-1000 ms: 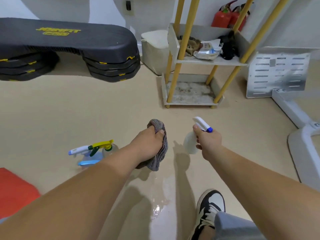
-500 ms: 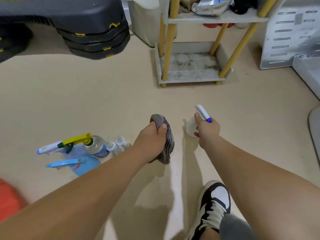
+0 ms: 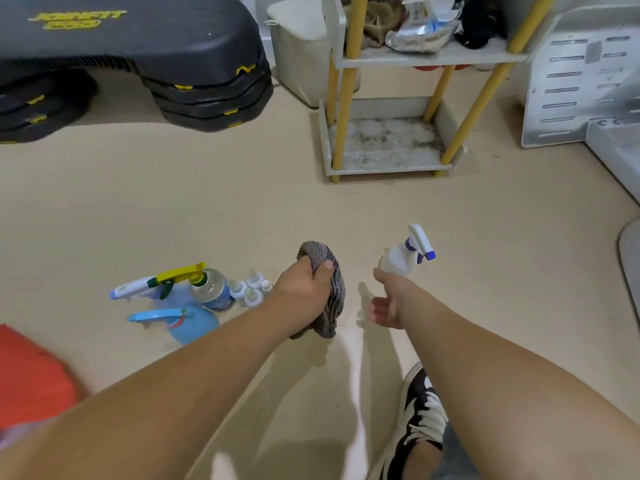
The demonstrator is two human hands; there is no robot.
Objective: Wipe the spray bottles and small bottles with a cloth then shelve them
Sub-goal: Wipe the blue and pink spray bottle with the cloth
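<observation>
Evidently little has moved at the left of the floor: the spray bottles (image 3: pixel 194 292) stand bunched as before, with the small bottles (image 3: pixel 252 289) just beside them on their right, none yet shelved; the left hand (image 3: pixel 304 289) keeps its fingers and thumb curled round the bunched cloth (image 3: pixel 332 289), which hangs down toward the floor.

The change is further right; half a second ago the right hand (image 3: pixel 391 303) was closed round the neck of the white spray bottle (image 3: pixel 401 259), and now that grip is gone, the hand turned with its palm showing and fingers loosened; only the fingertips (image 3: pixel 379 271) reach the bottle's lower body, and I cannot tell whether they pinch it or merely touch it; the bottle stands upright, trigger pointing right, well short of the shelf (image 3: pixel 388 169) near the floor's far edge.

My reading is that this bottle is being set down or re-gripped, either for a wipe with the cloth or for the carry to the stained bottom tier.
</observation>
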